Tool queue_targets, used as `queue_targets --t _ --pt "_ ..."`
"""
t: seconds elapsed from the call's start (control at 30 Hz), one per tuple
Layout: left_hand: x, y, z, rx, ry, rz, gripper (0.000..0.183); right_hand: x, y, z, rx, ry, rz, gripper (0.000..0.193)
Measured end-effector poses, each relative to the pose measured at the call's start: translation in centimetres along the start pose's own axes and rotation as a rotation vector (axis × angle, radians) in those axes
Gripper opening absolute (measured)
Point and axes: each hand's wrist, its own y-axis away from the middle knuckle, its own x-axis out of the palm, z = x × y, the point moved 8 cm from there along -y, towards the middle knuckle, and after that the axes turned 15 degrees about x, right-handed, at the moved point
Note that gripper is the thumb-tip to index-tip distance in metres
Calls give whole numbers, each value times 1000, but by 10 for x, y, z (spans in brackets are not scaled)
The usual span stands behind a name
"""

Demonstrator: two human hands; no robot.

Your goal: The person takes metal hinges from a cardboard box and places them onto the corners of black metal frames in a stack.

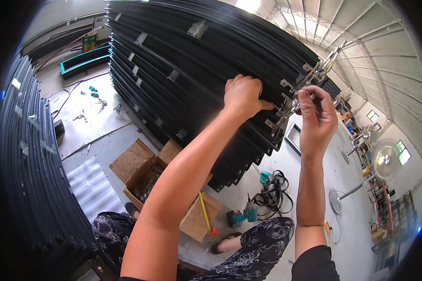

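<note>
In front of me rises a tall stack of black metal profile frames [206,70], with strips of clear tape stuck to it. At its right end lies a row of silver metal hinge arms [293,104] with small brackets. My right hand [320,112] pinches one of these metal hinges between thumb and fingers; part of the piece is hidden behind the hand. My left hand [244,97] curls its fingers over a black profile on top of the stack. Its thumb points toward the hinge brackets, close to their near ends.
Below the stack stand an open cardboard box [138,168] and a box with a yellow strip [194,220]. A teal cordless drill [242,214] and coiled black cable [274,194] lie on the floor. More black frames [28,154] stand left. Pedestal fan [386,159] at right.
</note>
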Motion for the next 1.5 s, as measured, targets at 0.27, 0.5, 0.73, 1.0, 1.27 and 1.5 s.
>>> queue_targets --t 0.27,0.5,0.73,1.0,1.27,1.5 --pt "2 0 1 84 43 -51 47 4 2 -7 26 -44 9 10" --pt "-6 10 -8 104 -43 -237 46 7 20 -14 3 185 -31 17" --pt "1 3 -6 44 -21 -120 47 5 19 -19 66 122 45 15" --pt "-2 6 -1 105 21 -112 46 18 61 -6 -326 394 85 26" --pt "-3 4 -4 79 -61 -108 43 8 26 -22 53 91 49 21" --pt "2 -1 -11 116 -101 -85 43 3 34 -16 -54 177 -42 18"
